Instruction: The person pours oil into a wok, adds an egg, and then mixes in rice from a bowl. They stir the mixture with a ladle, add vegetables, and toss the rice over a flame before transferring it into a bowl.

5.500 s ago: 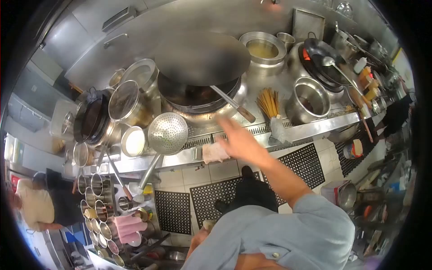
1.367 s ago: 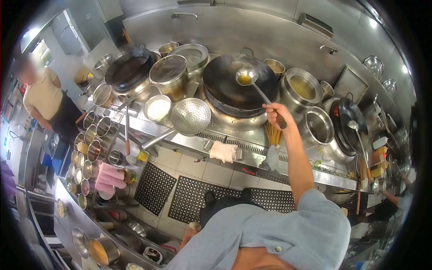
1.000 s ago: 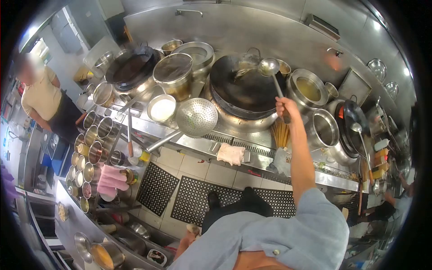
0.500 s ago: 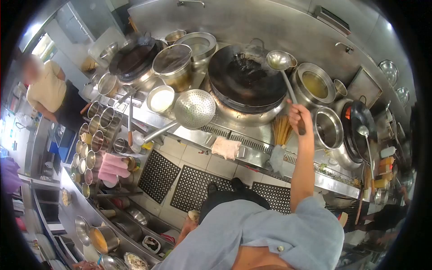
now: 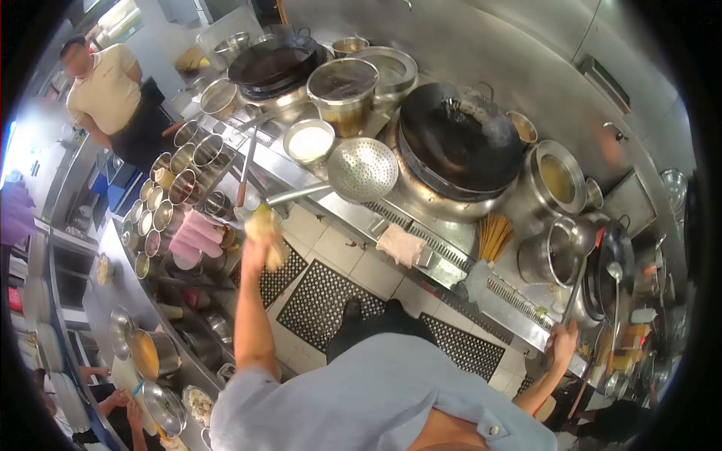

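My left hand (image 5: 259, 254) is closed round a pale yellowish cloth (image 5: 275, 252), blurred by motion, near the handle end of a perforated skimmer (image 5: 364, 170). That skimmer lies over the front edge of the range, with a bowl of white contents (image 5: 310, 141) beside it. My right hand (image 5: 561, 344), low on the right, grips the handle of a ladle (image 5: 580, 239); the ladle's bowl overlaps the rim of a steel pot (image 5: 543, 254) in this view. Between my hands, farther back, a black wok (image 5: 456, 154) sits on its burner with faint smoke above it.
A second wok (image 5: 272, 62) stands at the back left, a third (image 5: 602, 274) at the right with another ladle (image 5: 616, 272). Several steel containers (image 5: 183, 188) and pink cloths (image 5: 197, 234) fill the left rack. A person (image 5: 113, 94) stands back left; another person's hands (image 5: 120, 402) show lower left.
My left hand has come up and forward from beside my body with the cloth. My right hand has lowered and moved right, carrying the ladle away from the wok. The view has shifted.
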`<state>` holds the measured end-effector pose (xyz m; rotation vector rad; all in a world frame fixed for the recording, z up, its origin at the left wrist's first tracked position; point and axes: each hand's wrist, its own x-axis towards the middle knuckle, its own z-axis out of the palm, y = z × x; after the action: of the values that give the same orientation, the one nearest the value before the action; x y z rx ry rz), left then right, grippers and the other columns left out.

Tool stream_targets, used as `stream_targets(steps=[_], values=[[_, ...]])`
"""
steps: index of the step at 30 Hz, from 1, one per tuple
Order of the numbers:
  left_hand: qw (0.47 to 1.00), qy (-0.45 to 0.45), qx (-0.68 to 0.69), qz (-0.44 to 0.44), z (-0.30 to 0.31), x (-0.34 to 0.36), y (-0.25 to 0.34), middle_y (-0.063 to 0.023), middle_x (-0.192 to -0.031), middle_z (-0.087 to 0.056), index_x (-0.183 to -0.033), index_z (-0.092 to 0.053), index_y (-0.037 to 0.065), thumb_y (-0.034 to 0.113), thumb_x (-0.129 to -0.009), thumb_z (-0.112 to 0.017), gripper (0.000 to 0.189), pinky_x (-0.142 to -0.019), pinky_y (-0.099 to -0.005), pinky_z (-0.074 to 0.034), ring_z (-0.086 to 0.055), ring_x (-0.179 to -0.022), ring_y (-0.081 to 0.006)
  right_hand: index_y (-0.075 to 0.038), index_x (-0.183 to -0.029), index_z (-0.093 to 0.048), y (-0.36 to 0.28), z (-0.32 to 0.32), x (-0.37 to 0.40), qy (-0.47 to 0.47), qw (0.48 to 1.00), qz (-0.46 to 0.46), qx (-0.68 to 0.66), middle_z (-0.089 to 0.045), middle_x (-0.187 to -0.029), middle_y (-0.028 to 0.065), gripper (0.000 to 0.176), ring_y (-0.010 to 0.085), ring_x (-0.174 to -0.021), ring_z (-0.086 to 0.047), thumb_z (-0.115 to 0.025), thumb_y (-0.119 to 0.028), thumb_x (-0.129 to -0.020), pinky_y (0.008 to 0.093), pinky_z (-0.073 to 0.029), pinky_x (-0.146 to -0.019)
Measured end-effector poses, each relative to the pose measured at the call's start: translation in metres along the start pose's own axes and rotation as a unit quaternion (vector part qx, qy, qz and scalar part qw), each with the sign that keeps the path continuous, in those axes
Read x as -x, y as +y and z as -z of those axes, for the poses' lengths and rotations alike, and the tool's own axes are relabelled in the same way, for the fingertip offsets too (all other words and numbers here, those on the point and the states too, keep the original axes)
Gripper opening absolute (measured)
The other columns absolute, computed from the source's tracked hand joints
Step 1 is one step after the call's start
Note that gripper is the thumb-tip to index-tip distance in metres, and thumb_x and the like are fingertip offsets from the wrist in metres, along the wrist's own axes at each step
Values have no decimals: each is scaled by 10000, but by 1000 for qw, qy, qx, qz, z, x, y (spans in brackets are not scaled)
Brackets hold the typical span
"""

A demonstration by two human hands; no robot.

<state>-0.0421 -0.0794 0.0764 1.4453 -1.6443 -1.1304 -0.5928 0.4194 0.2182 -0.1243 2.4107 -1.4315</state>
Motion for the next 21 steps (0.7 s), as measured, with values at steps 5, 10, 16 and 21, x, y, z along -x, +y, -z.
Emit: stream_targets(steps=[5,10,16,21], values=[[971,-187,-138,56,-5,-148,46,-133,-1019,-672,-1062,-659,-6,442,-720,-660,564,-783,-361,-498,-643,-905,-248,35,-1115,-484,25,-38,1,67,997,37,27,-437,-573,23,374,119,-375,-433,-507,-115,-773,266,-350,-334],[890,-410,28,196,-32,-142,36,-127,-1053,-662,-1113,-627,28,388,-742,-693,521,-749,-369,-519,-641,-885,-245,33,-1179,-468,4,-49,26,26,986,23,-164,-447,-602,15,418,111,-370,-410,-530,-104,-789,261,-336,-325],[670,-365,609,218,-127,-41,16,-99,-872,-641,-1113,-555,82,388,-844,-619,413,-523,-375,-534,-640,-680,-263,4,-1196,-488,6,-68,21,37,969,-6,-244,-431,-604,-6,400,84,-387,-373,-527,-124,-819,238,-294,-335],[881,-202,416,101,-202,30,66,-142,-893,-648,-1074,-599,141,295,-811,-607,304,-636,-382,-541,-645,-750,-299,-60,-1133,-509,-6,-76,-9,-42,907,-33,-418,-427,-643,-37,276,63,-435,-355,-511,-120,-864,221,-295,-374]])
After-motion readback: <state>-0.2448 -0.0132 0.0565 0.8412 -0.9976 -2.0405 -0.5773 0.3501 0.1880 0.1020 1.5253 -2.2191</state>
